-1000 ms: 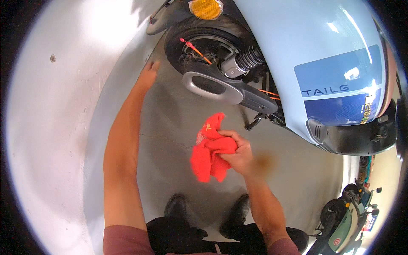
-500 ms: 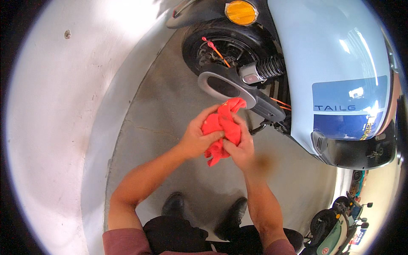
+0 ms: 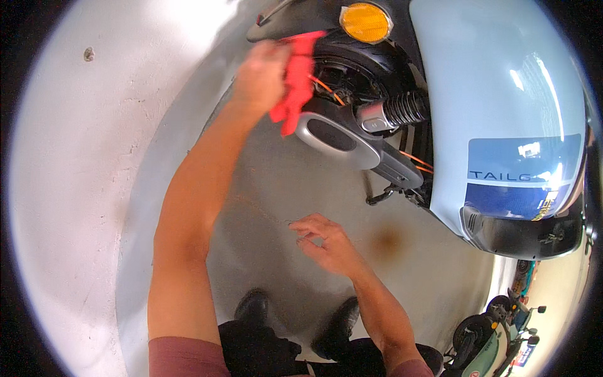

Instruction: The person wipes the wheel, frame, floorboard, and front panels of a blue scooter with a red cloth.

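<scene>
Crumpled red cloth (image 3: 299,85), motion-blurred, in L hand (image 3: 260,76) nr whl (image 3: 361,70).

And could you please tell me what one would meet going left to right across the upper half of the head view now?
White wall → left hand → red cloth → amber reflector → black ribbed sleeve → light-blue scooter body panel.

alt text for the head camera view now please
A person's left hand holds a red cloth near the black wheel of a light blue scooter. The right hand, empty and loosely curled, is above a grey floor.
</scene>
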Demonstrator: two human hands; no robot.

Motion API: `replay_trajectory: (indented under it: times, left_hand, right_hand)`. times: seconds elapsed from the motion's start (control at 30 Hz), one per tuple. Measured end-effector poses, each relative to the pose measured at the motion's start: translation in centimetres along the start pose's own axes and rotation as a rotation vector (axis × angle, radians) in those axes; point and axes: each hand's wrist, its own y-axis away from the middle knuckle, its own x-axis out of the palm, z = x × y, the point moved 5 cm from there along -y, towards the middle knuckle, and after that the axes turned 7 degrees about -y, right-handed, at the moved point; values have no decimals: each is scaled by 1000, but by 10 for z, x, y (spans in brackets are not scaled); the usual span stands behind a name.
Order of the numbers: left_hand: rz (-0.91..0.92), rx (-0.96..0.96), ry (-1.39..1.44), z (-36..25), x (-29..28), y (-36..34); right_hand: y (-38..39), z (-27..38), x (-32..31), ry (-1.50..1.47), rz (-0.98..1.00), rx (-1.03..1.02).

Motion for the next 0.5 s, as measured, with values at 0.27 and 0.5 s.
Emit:
replay_trajectory:
  times: [0.27,0.5]
  left_hand:
    - [341,-594,-146,109,7,162]
    - [-201,299,336,-80,-54,15]
  right_hand:
    - [25,-24,-4,-78,-37,54]
    - [19,-22,-1,-109,-32,33]
